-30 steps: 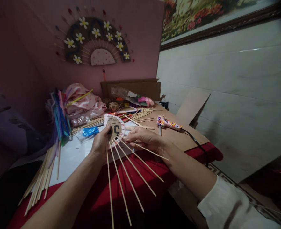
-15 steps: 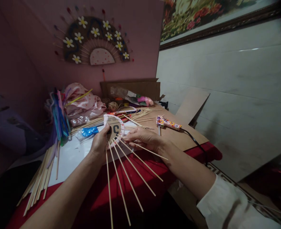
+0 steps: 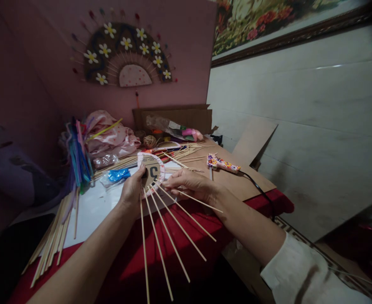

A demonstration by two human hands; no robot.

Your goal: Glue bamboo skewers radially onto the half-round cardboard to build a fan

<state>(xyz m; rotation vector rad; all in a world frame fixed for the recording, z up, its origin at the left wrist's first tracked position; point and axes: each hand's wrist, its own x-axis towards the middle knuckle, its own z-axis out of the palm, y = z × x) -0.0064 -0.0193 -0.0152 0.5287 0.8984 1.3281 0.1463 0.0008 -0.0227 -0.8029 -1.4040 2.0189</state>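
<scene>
My left hand [image 3: 133, 185] grips the straight side of a half-round cardboard piece [image 3: 151, 166] edged with pink fabric. Several thin wooden sticks [image 3: 168, 237] fan out from its curved edge toward me. With fingertips pinched, my right hand [image 3: 187, 183] holds one more stick [image 3: 201, 201], its inner end against the cardboard's rim beside the others. Whether that end is fixed there I cannot tell. To the right of my right hand lies a flower-patterned glue gun [image 3: 222, 163] on the table.
Loose sticks [image 3: 51, 240] lie at the left front, and more behind the cardboard piece. Beside them are a blue plastic packet [image 3: 119, 174], colourful pipe cleaners [image 3: 78, 152] and crumpled pink fabric [image 3: 110, 133]. A black cord [image 3: 258, 190] runs over the table's right edge. A flowered fan [image 3: 125, 50] hangs on the wall.
</scene>
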